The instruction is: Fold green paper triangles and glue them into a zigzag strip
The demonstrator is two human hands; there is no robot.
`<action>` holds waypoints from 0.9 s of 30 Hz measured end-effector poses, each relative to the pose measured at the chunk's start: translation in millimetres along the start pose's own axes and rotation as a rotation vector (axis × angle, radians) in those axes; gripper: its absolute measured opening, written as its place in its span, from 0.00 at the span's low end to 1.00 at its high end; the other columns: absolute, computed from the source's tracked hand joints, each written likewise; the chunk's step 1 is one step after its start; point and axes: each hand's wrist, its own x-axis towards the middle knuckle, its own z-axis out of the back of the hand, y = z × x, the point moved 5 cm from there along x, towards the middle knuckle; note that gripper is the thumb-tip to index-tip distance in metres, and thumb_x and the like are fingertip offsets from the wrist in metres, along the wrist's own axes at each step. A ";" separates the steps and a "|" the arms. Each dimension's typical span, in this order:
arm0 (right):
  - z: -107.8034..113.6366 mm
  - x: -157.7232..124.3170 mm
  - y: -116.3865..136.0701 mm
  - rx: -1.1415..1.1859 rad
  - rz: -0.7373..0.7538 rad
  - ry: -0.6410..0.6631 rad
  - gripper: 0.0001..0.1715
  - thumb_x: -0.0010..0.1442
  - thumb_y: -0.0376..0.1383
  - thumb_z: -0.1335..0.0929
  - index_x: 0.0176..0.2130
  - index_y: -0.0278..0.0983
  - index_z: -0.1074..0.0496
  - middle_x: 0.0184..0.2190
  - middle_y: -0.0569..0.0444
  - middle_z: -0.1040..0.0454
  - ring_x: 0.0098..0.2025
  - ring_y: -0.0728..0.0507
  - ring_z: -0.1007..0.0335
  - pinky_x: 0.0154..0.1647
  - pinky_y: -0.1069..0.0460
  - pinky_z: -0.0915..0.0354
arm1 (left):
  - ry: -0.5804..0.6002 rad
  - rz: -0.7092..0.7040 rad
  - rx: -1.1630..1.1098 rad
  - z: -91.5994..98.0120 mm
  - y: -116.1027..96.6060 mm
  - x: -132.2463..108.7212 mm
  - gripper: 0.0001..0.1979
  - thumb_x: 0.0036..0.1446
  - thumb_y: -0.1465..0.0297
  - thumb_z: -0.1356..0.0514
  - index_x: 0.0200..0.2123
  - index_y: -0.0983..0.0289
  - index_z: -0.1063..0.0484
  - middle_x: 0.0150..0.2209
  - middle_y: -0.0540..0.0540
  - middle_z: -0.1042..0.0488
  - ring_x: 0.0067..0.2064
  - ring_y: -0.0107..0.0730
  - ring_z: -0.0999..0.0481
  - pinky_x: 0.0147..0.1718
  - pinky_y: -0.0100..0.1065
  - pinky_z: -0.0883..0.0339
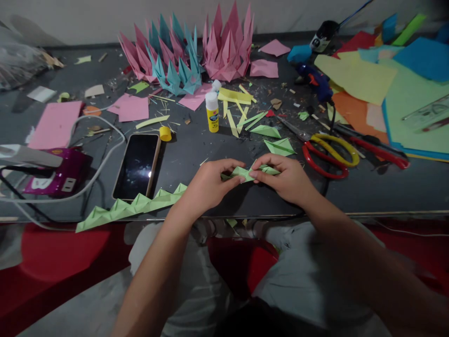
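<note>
Pinched in my left hand [217, 180] is the near end of a folded green paper strip [242, 175] with pointed pleats. My right hand [280, 175] grips the same strip a little to the right, thumb and fingers pressed together on it. A chain of joined green folded paper points [136, 204] runs left from under my left forearm along the table edge. Beyond my right hand lie a loose green folded paper piece [279, 146] and a second green piece [266, 131]. A capless-looking glue stick [212, 112] stands upright farther back.
Scissors [328, 154] lie right of my hands, near a glue gun [317, 83]. A phone [136, 166] and a purple power adapter [63, 173] with cables are at left. Pink and blue paper crowns [228, 51] stand behind. Coloured sheets [358, 77] pile at right.
</note>
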 end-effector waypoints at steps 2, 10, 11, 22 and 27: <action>-0.1 0.0 -0.2 0.011 0.001 0.001 0.07 0.51 0.39 0.31 0.30 0.38 0.30 0.21 0.58 0.28 0.25 0.49 0.32 0.29 0.53 0.37 | -0.004 -0.002 -0.011 0.2 -0.5 0.2 0.12 0.53 0.68 0.41 0.41 0.64 0.26 0.33 0.51 0.24 0.33 0.28 0.28 0.33 0.28 0.36; 0.4 0.7 0.2 0.047 0.019 -0.006 0.08 0.50 0.39 0.31 0.30 0.37 0.30 0.21 0.58 0.29 0.24 0.49 0.33 0.28 0.54 0.37 | 0.012 0.011 -0.057 1.3 -2.3 0.4 0.12 0.53 0.68 0.41 0.41 0.66 0.26 0.34 0.52 0.23 0.34 0.28 0.28 0.33 0.27 0.36; 0.4 0.6 -0.1 0.052 0.021 -0.006 0.08 0.50 0.39 0.31 0.30 0.37 0.30 0.21 0.58 0.29 0.25 0.49 0.33 0.28 0.54 0.37 | 0.007 0.010 -0.059 1.6 -2.1 0.4 0.12 0.53 0.68 0.41 0.41 0.66 0.26 0.34 0.52 0.23 0.34 0.28 0.28 0.33 0.27 0.36; 0.3 2.5 0.1 0.059 0.040 -0.010 0.07 0.51 0.38 0.31 0.30 0.37 0.31 0.21 0.59 0.29 0.25 0.49 0.32 0.28 0.54 0.36 | -0.013 0.006 -0.054 1.7 -0.2 1.2 0.11 0.52 0.68 0.41 0.39 0.66 0.26 0.32 0.51 0.24 0.32 0.28 0.28 0.32 0.27 0.37; -0.3 -3.3 7.7 -0.114 0.183 -0.037 0.04 0.52 0.36 0.31 0.29 0.38 0.30 0.26 0.57 0.27 0.29 0.49 0.31 0.31 0.54 0.35 | 0.062 0.001 -0.024 2.2 0.4 -1.0 0.13 0.52 0.67 0.41 0.41 0.64 0.26 0.32 0.50 0.25 0.31 0.26 0.30 0.29 0.26 0.40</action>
